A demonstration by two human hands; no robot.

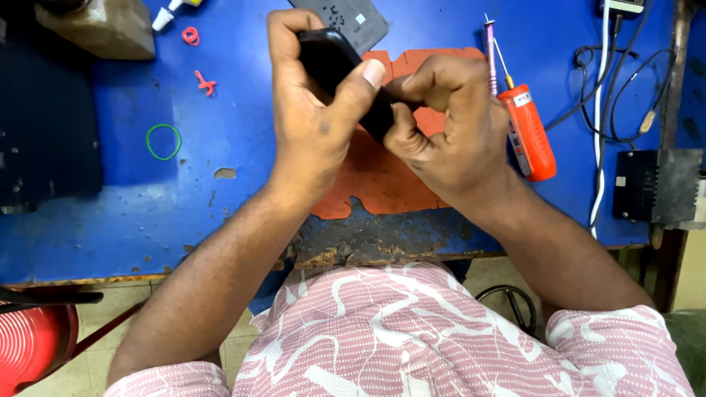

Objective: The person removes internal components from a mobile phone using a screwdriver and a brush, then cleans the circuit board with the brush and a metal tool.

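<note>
The left hand has its grip closed round a black phone, held above the blue worktop; the thumb lies across the phone's face and the fingers wrap its far side, so most of the body is covered. The right hand is clenched at the phone's lower end, fingertips pinched there; what they pinch, if anything, cannot be made out. An orange mat lies under both hands, largely hidden. An orange screwdriver rests just beside the right hand. A grey panel is cut off at the top edge. A green band lies well left.
</note>
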